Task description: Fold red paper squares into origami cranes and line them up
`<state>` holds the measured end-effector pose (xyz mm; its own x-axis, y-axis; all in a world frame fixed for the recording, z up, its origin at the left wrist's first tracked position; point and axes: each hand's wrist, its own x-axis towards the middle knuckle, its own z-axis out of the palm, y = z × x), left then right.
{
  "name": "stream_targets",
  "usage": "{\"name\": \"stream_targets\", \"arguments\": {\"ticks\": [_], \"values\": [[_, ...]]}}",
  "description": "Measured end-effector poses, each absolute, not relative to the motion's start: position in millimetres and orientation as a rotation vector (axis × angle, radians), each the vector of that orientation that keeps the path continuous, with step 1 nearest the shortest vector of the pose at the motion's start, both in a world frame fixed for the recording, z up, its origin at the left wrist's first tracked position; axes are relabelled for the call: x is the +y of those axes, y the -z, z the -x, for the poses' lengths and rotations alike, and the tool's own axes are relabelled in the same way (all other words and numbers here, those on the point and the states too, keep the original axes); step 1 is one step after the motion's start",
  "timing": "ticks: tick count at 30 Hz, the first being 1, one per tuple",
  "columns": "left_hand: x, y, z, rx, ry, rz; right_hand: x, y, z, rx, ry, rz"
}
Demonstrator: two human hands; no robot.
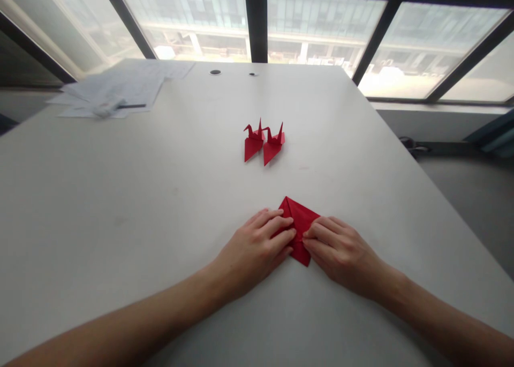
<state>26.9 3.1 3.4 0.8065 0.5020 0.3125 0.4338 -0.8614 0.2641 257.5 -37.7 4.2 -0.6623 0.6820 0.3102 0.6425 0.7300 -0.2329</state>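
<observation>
A folded piece of red origami paper (302, 213) lies on the white table in front of me, its creased point turned away. My left hand (265, 241) rests on the paper's left side, fingers apart and laid over it, pressing it down. At the right side, my right hand (335, 246) is closed, its fingertips pinching a fold near the paper's middle. The hands cover both side corners. Farther back, two finished red paper cranes, a left crane (254, 144) and a right crane (273, 146), stand close beside each other.
The white table (120, 185) reaches back to a row of windows (321, 30). Loose paper sheets (132, 83) lie at its far left, with a dark pen (132, 106) and a crumpled clear item (106, 107). Near the far edge is a round cable hole (215, 73).
</observation>
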Motion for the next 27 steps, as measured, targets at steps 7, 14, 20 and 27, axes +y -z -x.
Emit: {"name": "stream_targets", "arguments": {"ticks": [7, 14, 20, 27], "values": [[2.7, -0.2, -24.4, 0.708, -0.521, -2.895, -41.2, -9.4, -256.2, -2.521, -0.197, 1.047], [2.3, -0.3, -24.6, 0.707, -0.564, -2.895, -37.9, -6.0, -269.4, -2.216, -0.255, 1.138], [1.8, 0.6, -24.2, 0.716, -0.511, -2.902, -37.3, -1.9, -270.3, -2.334, -0.222, 1.199], [2.1, 1.3, -24.6, 0.697, -0.544, -2.887, -36.2, -1.6, -270.4, -2.322, -0.220, 1.203]]}}
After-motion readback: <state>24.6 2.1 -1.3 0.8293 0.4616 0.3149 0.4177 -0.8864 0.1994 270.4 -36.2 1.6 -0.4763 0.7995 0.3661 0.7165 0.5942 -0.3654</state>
